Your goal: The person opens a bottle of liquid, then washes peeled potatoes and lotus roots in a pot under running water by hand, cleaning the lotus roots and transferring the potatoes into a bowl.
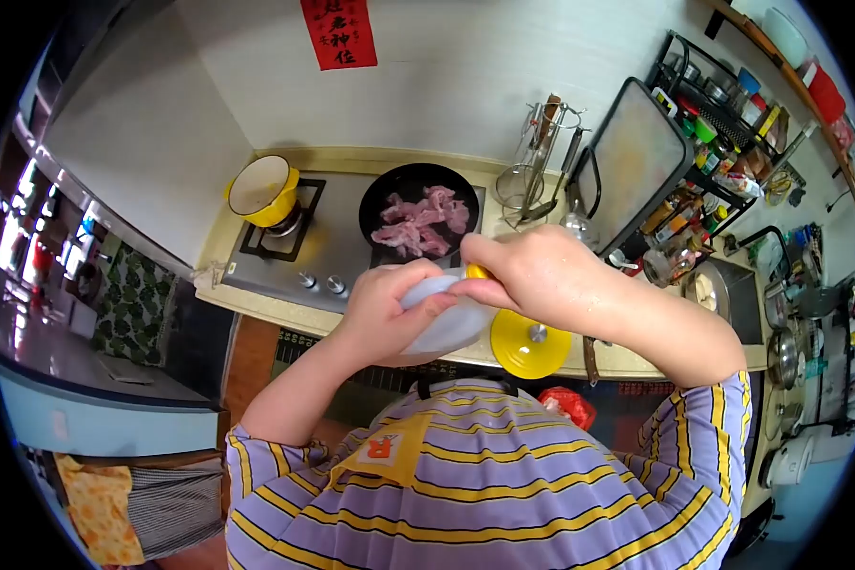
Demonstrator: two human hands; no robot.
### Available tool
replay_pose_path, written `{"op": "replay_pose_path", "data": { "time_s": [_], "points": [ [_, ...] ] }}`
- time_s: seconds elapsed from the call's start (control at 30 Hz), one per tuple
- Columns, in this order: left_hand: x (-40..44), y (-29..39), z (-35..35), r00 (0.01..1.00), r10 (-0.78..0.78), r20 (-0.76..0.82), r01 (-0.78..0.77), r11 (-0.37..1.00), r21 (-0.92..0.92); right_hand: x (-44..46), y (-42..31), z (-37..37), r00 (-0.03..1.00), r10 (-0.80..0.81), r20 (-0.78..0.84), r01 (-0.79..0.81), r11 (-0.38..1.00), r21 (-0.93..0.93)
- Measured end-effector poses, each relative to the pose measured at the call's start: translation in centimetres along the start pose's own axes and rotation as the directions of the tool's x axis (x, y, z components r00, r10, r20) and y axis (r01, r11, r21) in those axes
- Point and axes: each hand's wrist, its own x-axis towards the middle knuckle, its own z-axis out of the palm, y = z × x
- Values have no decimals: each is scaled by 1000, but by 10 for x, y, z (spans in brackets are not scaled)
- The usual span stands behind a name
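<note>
My left hand [385, 309] is wrapped round a whitish translucent plastic bottle [446, 328], held tilted in front of my body. The fingers of my right hand [537, 271] pinch the bottle's yellow cap [477, 273]. Just beyond both hands, a black frying pan [423, 173] sits on the stove with pieces of raw pink meat [423, 218] in it. Below my right wrist lies a round yellow lid [522, 356] with a metal knob, on the counter's front edge.
A yellow pot [277, 204] stands on the left burner of the steel stove [328, 233]. Hanging utensils [532, 176], a leaning board [641, 157] and a rack of jars [712, 161] are at the right. A wooden-handled tool [591, 361] lies near the counter edge.
</note>
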Motion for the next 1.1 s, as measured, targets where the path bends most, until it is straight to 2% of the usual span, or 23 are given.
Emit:
{"op": "replay_pose_path", "data": {
  "time_s": [0.07, 0.13, 0.17, 0.3, 0.33, 0.37, 0.43, 0.47, 0.5, 0.6, 0.67, 0.7, 0.83, 0.97, 1.07, 1.1],
  "points": [
    [-1, -2, -11, 999, -32, -9, 32, 999, 15, 11, 6, 7, 951, -223, -215, 245, 966, 80],
    [0, -4, -23, 995, -97, -14, 96, 995, -31, 28, 13, 10, 817, -390, -425, 473, 875, 107],
    [1, -6, -29, 992, -127, -16, 126, 991, -54, 33, 13, 4, 826, -418, -378, 492, 862, 123],
    [-2, -9, -59, 959, -281, 38, 283, 953, -107, 63, 18, -4, 709, -531, -464, 658, 736, 163],
    [-5, -16, -64, 962, -273, 30, 274, 953, -127, 67, 17, -4, 679, -544, -493, 691, 700, 179],
    [-7, -22, -71, 953, -300, 28, 299, 929, -219, 68, 16, -6, 745, -436, -505, 629, 712, 312],
    [-10, -33, -83, 933, -359, 26, 338, 852, -399, 77, 22, -4, 634, -335, -697, 656, 711, 255],
    [-9, -39, -85, 939, -344, 24, 317, 833, -454, 80, 30, -2, 640, -264, -722, 629, 719, 294],
    [-9, -44, -90, 932, -362, 29, 328, 805, -494, 77, 33, 1, 688, -170, -705, 582, 709, 398],
    [-9, -70, -104, 912, -408, 52, 362, 737, -571, 77, 50, 32, 699, 34, -714, 498, 694, 520],
    [0, -77, -100, 960, -272, -64, 260, 954, -146, 75, 60, 59, 713, 146, -685, 440, 668, 600],
    [7, -78, -97, 979, -185, -92, 193, 977, 89, 73, 66, 72, 717, 202, -667, 410, 652, 638],
    [31, -94, -101, 944, -320, 76, 269, 883, 385, 65, 82, 116, 745, 431, -508, 302, 461, 834],
    [46, -125, -103, 937, -323, 129, 220, 837, 501, 64, 84, 145, 702, 581, -413, 308, 275, 911],
    [60, -139, -101, 885, -384, 264, 180, 804, 567, 60, 87, 159, 693, 635, -341, 304, 172, 937],
    [63, -147, -100, 891, -359, 278, 155, 816, 557, 58, 87, 162, 687, 650, -326, 295, 161, 942]
  ]
}}
